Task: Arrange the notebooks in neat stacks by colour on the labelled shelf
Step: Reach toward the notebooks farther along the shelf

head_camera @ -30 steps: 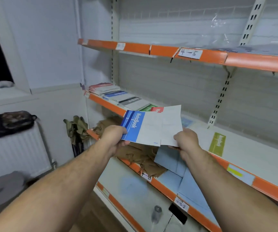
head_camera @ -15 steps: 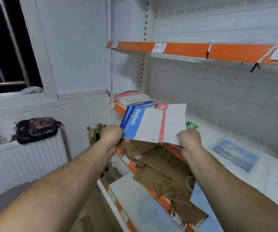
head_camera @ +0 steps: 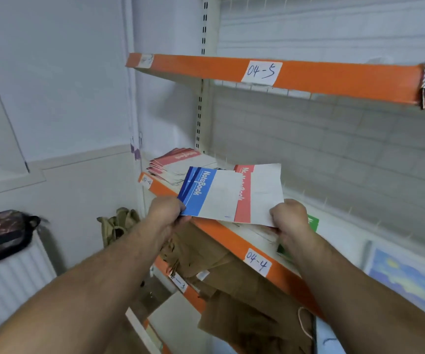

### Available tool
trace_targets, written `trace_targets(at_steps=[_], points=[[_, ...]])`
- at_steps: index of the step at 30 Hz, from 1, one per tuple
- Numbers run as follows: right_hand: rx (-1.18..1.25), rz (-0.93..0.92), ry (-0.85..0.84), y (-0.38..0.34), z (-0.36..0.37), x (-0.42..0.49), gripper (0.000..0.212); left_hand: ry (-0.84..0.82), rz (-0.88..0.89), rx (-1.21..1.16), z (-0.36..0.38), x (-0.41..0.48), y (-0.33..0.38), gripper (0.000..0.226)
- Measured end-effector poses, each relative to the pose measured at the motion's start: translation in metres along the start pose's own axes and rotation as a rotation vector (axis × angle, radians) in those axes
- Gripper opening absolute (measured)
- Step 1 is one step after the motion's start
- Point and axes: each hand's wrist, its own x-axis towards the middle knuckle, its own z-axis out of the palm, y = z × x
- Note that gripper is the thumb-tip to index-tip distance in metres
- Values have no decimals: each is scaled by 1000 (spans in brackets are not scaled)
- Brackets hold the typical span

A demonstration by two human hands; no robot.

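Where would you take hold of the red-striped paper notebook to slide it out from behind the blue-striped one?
Probably at its bare white lower right corner, coming from the right. The red-striped paper notebook has its striped side partly tucked behind the blue-striped paper notebook, so only that thin edge is free to pinch. The right hand pinches there, and the left hand holds the blue one.

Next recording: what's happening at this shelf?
A person holds two notebooks in front of the shelf labelled 04-4. The left hand grips a blue notebook and the right hand a red notebook, with the blue one overlapping the red. Neither is placed yet. A stack of red notebooks lies at the shelf's left end, and a green notebook shows past the right hand.
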Motion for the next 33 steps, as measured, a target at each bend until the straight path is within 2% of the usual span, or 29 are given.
trace_targets(at_steps=[5, 11, 14, 18, 21, 24, 28, 31, 33], points=[[37, 38, 151, 0, 34, 14, 26, -132, -58, 136, 9, 66, 19, 31], [113, 82, 321, 6, 59, 14, 27, -273, -80, 171, 19, 121, 30, 31], [137, 92, 380, 14, 60, 14, 30, -295, -128, 189, 29, 132, 35, 25], [51, 121, 472, 16, 55, 8, 27, -287, -172, 87, 42, 142, 40, 23], [125, 139, 505, 13, 52, 1, 23, -312, -155, 72, 48, 148, 38, 28], [182, 145, 545, 11, 49, 0, 21, -312, -149, 81, 49, 150, 39, 18], [244, 136, 542, 9, 52, 9, 24, -374, -32, 240, 48, 155, 43, 10], [226, 127, 517, 9, 57, 14, 27, -279, -14, 346, 50, 162, 48, 14], [195, 116, 499, 10, 58, 18, 27, -238, 106, 584, 50, 166, 51, 25]])
